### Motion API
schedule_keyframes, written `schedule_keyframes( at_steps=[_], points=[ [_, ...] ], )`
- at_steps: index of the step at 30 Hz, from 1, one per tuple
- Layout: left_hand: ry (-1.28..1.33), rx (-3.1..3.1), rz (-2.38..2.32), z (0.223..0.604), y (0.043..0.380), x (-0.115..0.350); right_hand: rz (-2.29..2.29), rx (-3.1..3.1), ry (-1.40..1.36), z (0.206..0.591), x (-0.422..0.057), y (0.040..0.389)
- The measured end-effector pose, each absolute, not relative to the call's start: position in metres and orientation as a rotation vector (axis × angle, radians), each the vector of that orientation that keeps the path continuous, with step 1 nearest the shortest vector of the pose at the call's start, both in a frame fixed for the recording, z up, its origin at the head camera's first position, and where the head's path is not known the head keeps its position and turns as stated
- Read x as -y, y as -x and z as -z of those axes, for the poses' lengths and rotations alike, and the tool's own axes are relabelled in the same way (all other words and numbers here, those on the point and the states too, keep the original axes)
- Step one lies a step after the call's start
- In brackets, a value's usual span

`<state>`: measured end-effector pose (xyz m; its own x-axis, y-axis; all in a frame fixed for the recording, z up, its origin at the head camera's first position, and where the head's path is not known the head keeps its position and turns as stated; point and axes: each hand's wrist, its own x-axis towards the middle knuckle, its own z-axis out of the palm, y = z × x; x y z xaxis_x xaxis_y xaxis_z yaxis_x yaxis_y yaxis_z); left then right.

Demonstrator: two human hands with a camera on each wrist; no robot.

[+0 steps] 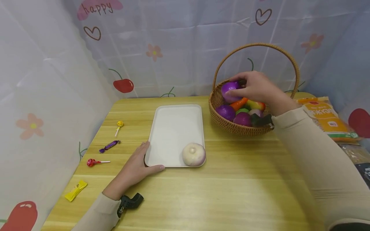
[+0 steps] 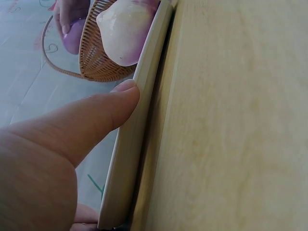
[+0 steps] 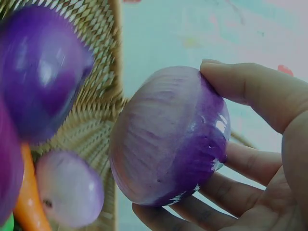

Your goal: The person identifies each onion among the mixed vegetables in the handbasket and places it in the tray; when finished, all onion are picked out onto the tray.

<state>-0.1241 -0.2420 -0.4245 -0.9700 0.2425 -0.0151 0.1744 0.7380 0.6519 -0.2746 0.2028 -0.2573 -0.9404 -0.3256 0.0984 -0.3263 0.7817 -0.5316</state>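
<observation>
In the head view my right hand (image 1: 258, 86) is above the wicker basket (image 1: 240, 130), holding a glossy purple-and-white onion (image 3: 168, 139). The right wrist view shows the thumb on one side of the onion and the fingers around the other. My left hand (image 1: 136, 166) touches the near left corner of a white rectangular tray (image 1: 176, 128). Its thumb (image 2: 101, 113) lies straight against the tray's rim in the left wrist view; its fingers are mostly hidden there. A pale onion-like vegetable (image 1: 193, 154) with a purple tinge sits at the tray's near right corner.
Inside the basket lie purple vegetables (image 1: 226, 113), a carrot (image 1: 239, 104) and other produce, under a tall arched handle (image 1: 257, 45). Lollipops (image 1: 91, 162) and wrapped candies (image 1: 76, 190) line the table's left side. Packaged food (image 1: 329, 118) stands at the right.
</observation>
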Motion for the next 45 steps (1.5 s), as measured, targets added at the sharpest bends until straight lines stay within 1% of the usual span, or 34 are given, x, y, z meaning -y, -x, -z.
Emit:
schedule_keyframes(
  at_steps=[12, 22, 28, 38, 45],
  points=[
    [-0.336, -2.827, -1.060, 0.425, 0.123, 0.243, -1.100, 2.889, -0.695, 0.253, -0.159, 0.252],
    [-0.335, -2.824, -1.065, 0.424, 0.124, 0.242, -1.080, 2.781, -0.965, 0.270, -0.120, 0.239],
    [-0.336, -2.829, -1.058, 0.424, 0.124, 0.242, -1.062, 2.772, -1.062, 0.287, -0.100, 0.234],
    [-0.332, -2.834, -1.040, 0.423, 0.125, 0.242, -1.006, 2.783, -1.182, 0.330, -0.075, 0.227],
    [-0.335, -2.842, -1.037, 0.424, 0.125, 0.242, -1.025, 2.845, -1.126, 0.352, -0.070, 0.229]
  ],
)
